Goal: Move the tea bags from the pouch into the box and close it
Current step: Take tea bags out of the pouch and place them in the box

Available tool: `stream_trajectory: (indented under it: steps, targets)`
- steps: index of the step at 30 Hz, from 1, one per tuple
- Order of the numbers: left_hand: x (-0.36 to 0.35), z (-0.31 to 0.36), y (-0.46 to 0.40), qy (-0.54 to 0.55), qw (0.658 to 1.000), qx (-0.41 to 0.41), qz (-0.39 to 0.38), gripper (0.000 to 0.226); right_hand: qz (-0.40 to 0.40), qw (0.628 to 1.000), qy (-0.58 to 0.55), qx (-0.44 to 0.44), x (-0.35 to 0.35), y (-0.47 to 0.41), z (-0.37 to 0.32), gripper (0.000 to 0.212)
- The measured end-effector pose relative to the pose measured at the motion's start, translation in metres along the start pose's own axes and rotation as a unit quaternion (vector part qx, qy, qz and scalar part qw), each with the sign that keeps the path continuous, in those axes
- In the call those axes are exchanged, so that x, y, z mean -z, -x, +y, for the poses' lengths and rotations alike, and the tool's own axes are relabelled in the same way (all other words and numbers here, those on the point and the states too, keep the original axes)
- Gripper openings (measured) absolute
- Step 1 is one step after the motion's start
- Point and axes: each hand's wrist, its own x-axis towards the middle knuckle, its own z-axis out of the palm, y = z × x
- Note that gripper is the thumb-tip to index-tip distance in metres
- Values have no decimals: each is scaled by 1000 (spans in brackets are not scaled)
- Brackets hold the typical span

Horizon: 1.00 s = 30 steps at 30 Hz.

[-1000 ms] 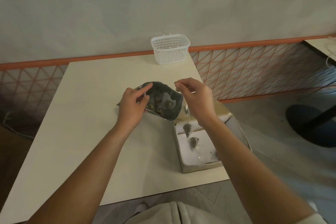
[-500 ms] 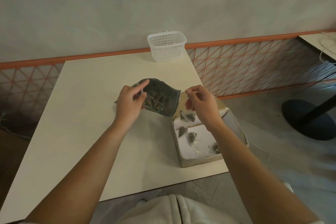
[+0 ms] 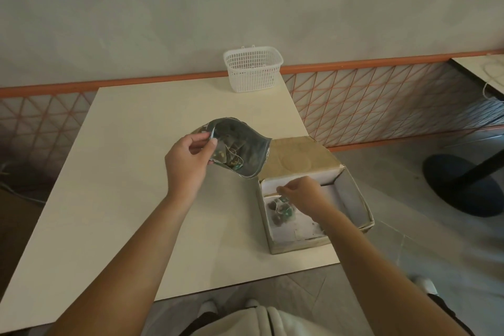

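The right hand (image 3: 301, 194), which is at the pouch's (image 3: 240, 151) mouth 1 second ago, is now down inside the open box (image 3: 354, 194), fingers pinched together just above the tea bags (image 3: 281, 210) lying there. More tea bags lie bunched in the box than before. The left hand (image 3: 188, 163) now holds the pouch slightly higher, mouth tipped toward the box.

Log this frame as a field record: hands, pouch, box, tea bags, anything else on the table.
left hand: pinches the pouch rim, holds it off the table
right hand: inside the box, fingers curled over tea bags; grip unclear
pouch: open, tea bags still inside
box: open, lid flap folded back, at the table's right edge
tea bags: several on the box floor
basket: white, far table edge
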Motion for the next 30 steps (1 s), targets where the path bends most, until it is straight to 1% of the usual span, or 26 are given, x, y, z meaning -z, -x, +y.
stream_trajectory:
  steps: [1,2,4,6,7,8,9,10,13,14,16,18,21,23,24,25,26,28,30]
  targets:
    - [1,-1,0,1,1000,4,9,15,18,1000,4,21,-1,2,-5,36]
    - [1,-1,0,4,1000,8,18,12,49,997,2,51,-2,3,-10,34]
    - [3,-1,0,7,1000,8,26,8,142,981,-24,127,-4,7,-26,26]
    - [6,-3,0,3,1000,3,28,6,236,944,-35,226,-7,8,-45,13]
    - [8,-5,-1,-1,1000,0,30,5,267,926,-12,267,-10,6,-55,8]
    - [11,-6,-1,-6,999,-4,31,4,283,912,19,297,-13,2,-62,7]
    - [13,-6,-1,-14,999,-11,34,4,282,905,47,314,-16,-4,-68,10]
    - [16,-7,-1,-24,999,-22,38,4,265,907,67,320,-19,-11,-73,15]
    - [25,-9,1,-62,994,-67,53,3,191,929,99,300,-28,-24,-85,32]
    - [28,-9,1,-75,992,-82,64,4,185,930,102,301,-30,-26,-88,37]
    - [36,-10,-1,-96,985,-103,96,7,205,918,109,322,-34,-26,-92,44]
    - [43,-11,-5,-116,981,-105,113,8,229,904,116,341,-38,-24,-95,49]
    - [47,-11,-9,-98,988,-91,74,7,236,901,110,348,-47,-20,-103,55]
    - [47,-17,-10,-64,996,-38,43,16,219,900,121,357,-52,-18,-111,62]
    - [46,-21,-8,-39,999,12,32,26,210,898,130,364,-55,-18,-114,66]
    - [45,-24,-6,10,996,79,31,35,203,896,135,370,-58,-18,-117,69]
    - [44,-25,-2,89,984,149,38,42,199,895,137,376,-60,-18,-119,70]
    - [45,-31,2,256,927,271,45,49,200,891,133,386,-66,-19,-123,71]
    - [46,-39,2,340,874,347,6,52,203,884,133,399,-71,-19,-126,67]
